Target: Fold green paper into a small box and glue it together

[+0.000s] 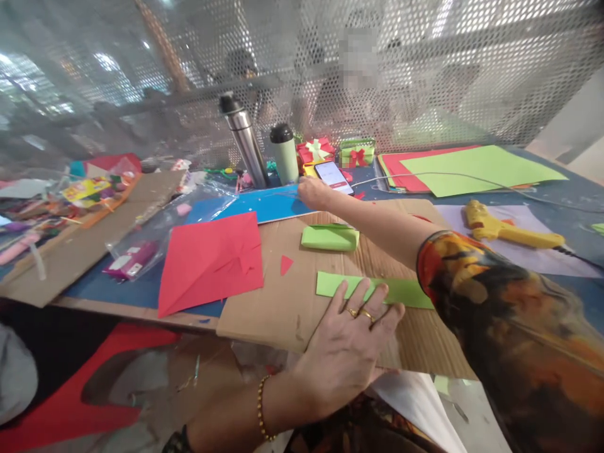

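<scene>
Left hand (353, 340) flat on a green paper strip (330, 285), right hand (314, 192) stretched over the bench (89, 283)
The left fingers lie slightly apart on the strip, just nearer than a folded green paper piece (330, 239); the right fingers are curled by the blue sheet (264, 204) and phone (333, 175), and whether they grip anything I cannot tell; a red sheet (212, 264) lies left

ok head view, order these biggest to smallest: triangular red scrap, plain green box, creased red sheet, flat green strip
Largest to smallest:
Creased red sheet
Flat green strip, partly covered
Plain green box
Triangular red scrap
</scene>
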